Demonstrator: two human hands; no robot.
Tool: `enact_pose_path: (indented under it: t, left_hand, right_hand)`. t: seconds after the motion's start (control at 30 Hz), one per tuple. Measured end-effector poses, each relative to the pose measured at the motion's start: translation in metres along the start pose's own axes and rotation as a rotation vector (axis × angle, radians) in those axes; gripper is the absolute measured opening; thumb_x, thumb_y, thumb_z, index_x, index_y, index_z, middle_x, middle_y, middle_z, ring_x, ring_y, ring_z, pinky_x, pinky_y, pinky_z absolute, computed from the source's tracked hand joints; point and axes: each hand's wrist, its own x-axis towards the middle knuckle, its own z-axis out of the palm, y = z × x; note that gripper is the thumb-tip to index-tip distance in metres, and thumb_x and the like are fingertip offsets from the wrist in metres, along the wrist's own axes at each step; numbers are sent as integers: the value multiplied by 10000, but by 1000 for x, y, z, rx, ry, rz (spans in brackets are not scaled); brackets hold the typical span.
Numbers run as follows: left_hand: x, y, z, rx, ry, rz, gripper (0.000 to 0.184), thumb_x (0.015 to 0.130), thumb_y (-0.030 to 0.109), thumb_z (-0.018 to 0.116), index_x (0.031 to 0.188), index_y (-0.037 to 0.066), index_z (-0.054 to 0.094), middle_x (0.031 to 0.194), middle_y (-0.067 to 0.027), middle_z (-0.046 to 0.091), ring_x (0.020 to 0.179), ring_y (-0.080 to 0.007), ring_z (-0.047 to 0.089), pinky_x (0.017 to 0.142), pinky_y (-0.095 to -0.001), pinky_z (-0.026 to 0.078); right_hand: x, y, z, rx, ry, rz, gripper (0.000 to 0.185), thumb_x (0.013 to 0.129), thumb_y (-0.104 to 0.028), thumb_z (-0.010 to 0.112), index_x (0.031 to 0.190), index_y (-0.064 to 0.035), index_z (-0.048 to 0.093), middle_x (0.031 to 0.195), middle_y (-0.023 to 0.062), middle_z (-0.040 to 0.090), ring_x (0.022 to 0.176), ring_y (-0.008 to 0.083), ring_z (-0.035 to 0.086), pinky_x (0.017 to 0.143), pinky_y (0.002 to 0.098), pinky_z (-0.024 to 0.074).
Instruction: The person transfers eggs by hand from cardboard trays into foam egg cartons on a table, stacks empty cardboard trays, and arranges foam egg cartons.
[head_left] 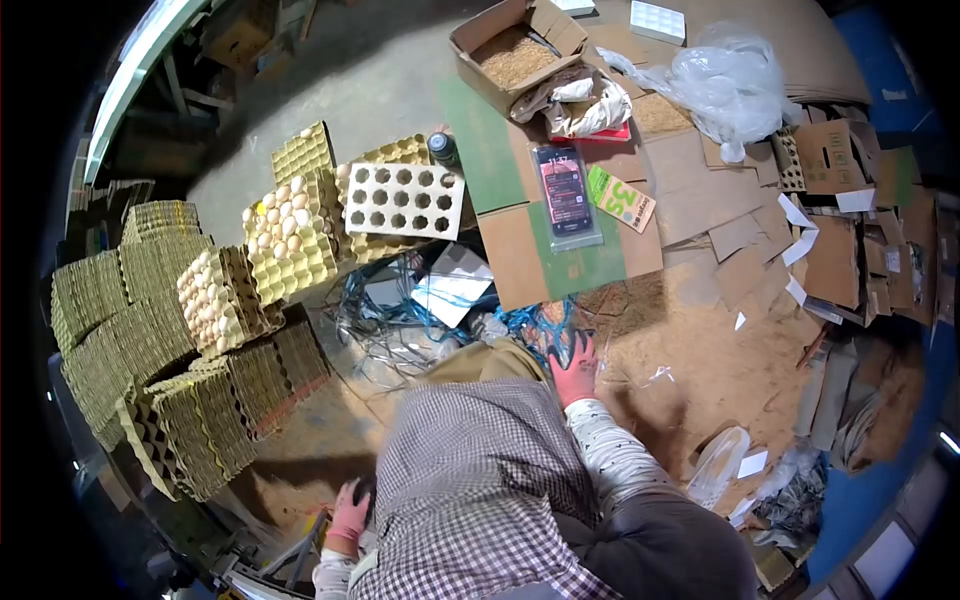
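Note:
My right hand (575, 373), in a pink glove with dark fingertips, reaches down beside the checked apron. Its fingers look spread and touch the edge of a tangle of blue strapping (540, 325); I see nothing clearly held in it. My left hand (349, 515), also gloved in pink, is low on the left by the apron, near the floor. Its fingers are partly hidden, so their hold is unclear. A white sheet (453, 285) lies on the tangle. Ahead are a phone in a clear pouch (566, 198) and a green-and-tan card (620, 198) on cardboard.
Stacked egg trays (130, 300) stand on the left. Eggs (285, 222) sit in some trays beside a white tray with holes (404, 200) and a dark jar (442, 149). An open box (520, 60) and clear plastic (725, 85) lie ahead; flattened cardboard (705, 185) is rightward.

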Motion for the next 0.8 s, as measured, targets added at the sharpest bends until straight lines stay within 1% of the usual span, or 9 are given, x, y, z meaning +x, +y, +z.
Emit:
enact_pose_path:
  t: [0.07, 0.1, 0.27, 0.43, 0.5, 0.53, 0.57, 0.63, 0.8]
  left_hand:
    - [-6, 45, -30, 40, 186, -51, 499, 864, 236, 652, 1326, 92, 528, 1367, -175, 491, 1260, -353, 463, 1078, -393, 368]
    - [31, 41, 4, -69, 185, 126, 442, 878, 199, 626, 1297, 79, 551, 1329, -162, 523, 1225, -352, 493, 1055, -392, 388]
    - [36, 49, -72, -228, 220, 305, 387, 858, 118, 631, 1240, 65, 590, 1240, -154, 574, 1169, -338, 531, 1019, -384, 413]
    - [62, -15, -107, -218, 209, 402, 431, 842, 114, 648, 1263, 77, 566, 1259, -164, 558, 1199, -345, 506, 1033, -394, 400]
    - [83, -61, -118, -246, 175, 394, 438, 866, 190, 641, 1279, 71, 555, 1281, -172, 546, 1220, -355, 491, 1051, -402, 388]
    - [86, -79, -129, -266, 157, 350, 451, 883, 247, 630, 1288, 68, 549, 1294, -175, 544, 1237, -353, 483, 1059, -407, 382]
    - [93, -101, -136, -282, 192, 347, 458, 894, 283, 624, 1288, 63, 548, 1302, -185, 541, 1234, -352, 490, 1051, -404, 391]
    - [90, -124, -171, -377, 275, 322, 430, 911, 303, 607, 1257, 51, 565, 1265, -191, 566, 1192, -359, 521, 1024, -386, 418]
    - [107, -177, -247, -606, 411, 287, 404, 956, 270, 562, 1293, 48, 548, 1252, -155, 581, 1207, -294, 506, 1049, -345, 378]
  right_hand:
    - [-12, -7, 16, -46, -89, -3, 728, 789, -371, 711, 1383, -60, 428, 1397, 206, 404, 1252, 399, 421, 1047, 496, 351]
    - [-27, 3, -22, -107, -109, 27, 741, 792, -399, 702, 1387, -57, 423, 1386, 210, 418, 1245, 389, 437, 1036, 478, 371]
    - [-49, -2, 31, -236, -247, 87, 728, 790, -472, 681, 1345, -58, 456, 1314, 209, 496, 1175, 393, 512, 994, 475, 416]
    - [-67, -26, 61, -437, -135, 307, 716, 792, -533, 640, 1280, -22, 529, 1233, 273, 561, 1138, 411, 553, 970, 450, 447]
    - [-76, -35, 83, -387, -149, 407, 670, 807, -519, 621, 1203, 20, 584, 1186, 303, 588, 1117, 448, 562, 957, 473, 453]
    - [-84, -62, 85, -358, -242, 292, 669, 812, -511, 609, 1158, 62, 597, 1159, 312, 601, 1100, 453, 573, 948, 480, 458]
    - [-90, -97, 95, -281, -208, 451, 635, 816, -480, 629, 1162, 51, 598, 1152, 306, 610, 1112, 425, 578, 955, 463, 454]
    - [-86, -107, 163, -173, -76, 158, 609, 815, -446, 659, 1171, 44, 595, 1147, 293, 621, 1108, 409, 583, 955, 440, 451]
    - [-88, -272, 265, -160, -423, -139, 600, 847, -377, 672, 1265, 32, 535, 1231, 249, 594, 1137, 359, 568, 973, 388, 437]
